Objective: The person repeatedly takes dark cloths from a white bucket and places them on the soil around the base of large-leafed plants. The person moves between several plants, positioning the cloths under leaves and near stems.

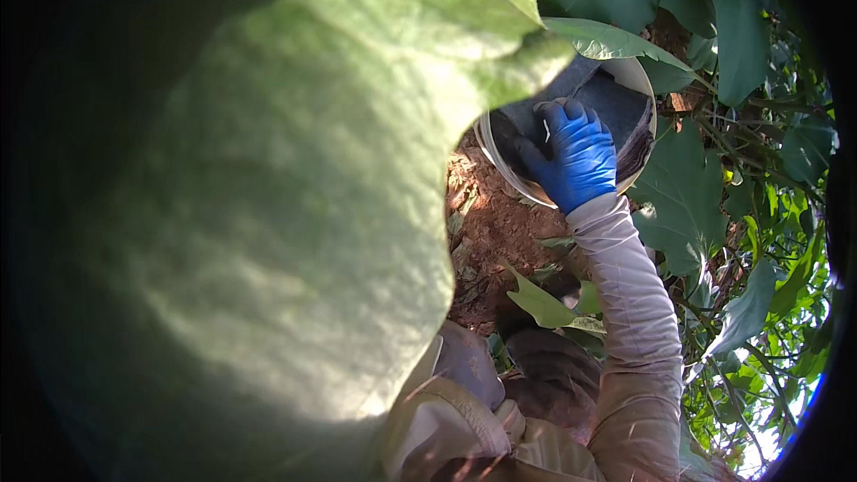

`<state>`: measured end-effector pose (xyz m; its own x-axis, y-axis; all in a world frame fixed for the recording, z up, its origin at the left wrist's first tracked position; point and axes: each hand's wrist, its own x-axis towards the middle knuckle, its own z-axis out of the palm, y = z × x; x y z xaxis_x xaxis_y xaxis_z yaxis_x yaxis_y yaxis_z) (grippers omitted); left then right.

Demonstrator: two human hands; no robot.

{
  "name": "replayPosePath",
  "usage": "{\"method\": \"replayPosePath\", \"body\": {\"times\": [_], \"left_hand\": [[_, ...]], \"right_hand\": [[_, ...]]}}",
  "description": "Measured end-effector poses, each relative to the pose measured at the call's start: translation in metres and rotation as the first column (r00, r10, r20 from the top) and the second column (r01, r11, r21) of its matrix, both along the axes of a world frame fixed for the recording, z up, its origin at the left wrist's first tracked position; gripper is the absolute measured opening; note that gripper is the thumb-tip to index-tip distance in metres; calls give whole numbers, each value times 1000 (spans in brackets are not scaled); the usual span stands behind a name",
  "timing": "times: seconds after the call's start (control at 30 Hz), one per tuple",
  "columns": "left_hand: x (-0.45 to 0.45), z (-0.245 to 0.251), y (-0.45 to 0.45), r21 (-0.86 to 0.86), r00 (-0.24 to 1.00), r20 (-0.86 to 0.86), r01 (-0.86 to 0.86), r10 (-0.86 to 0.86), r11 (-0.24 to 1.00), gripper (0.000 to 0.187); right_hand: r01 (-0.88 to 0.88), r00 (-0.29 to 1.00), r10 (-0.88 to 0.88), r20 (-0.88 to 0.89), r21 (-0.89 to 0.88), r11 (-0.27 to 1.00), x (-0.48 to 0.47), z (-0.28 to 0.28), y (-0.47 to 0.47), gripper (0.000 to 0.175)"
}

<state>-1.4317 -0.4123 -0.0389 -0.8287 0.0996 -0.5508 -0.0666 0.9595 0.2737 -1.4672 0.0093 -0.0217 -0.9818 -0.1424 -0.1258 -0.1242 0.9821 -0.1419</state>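
My right hand (577,155) wears a blue glove with dark, soiled fingertips. It reaches into a round white bucket (641,73), its thumb to the left and its fingers curled over dark grey, cloth-like material (619,107) inside. A thin white sliver shows between thumb and forefinger; whether it is something held or only a bright gap, I cannot tell. Much of the bucket's left side is covered by a large, blurred green leaf (288,214) close to the camera. My left hand is out of view.
Reddish soil (499,227) with dry leaf litter lies below the bucket. Broad leaves (683,194) and thin stems crowd the right side, close to my sleeved forearm (633,294). A lighter leaf (542,301) stands left of the sleeve, above my clothing (549,445).
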Motion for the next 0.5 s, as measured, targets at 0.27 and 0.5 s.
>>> {"method": "replayPosePath", "body": {"times": [0.27, 0.5], "left_hand": [[-3, 25, 103, 480, 987, 155, -122, 53, 869, 32], [8, 12, 139, 813, 862, 64, -337, 503, 475, 39]], "right_hand": [[414, 910, -278, 308, -628, 659, -14, 12, 29, 16], [-547, 825, 416, -382, -352, 760, 19, 63, -60, 21]]}}
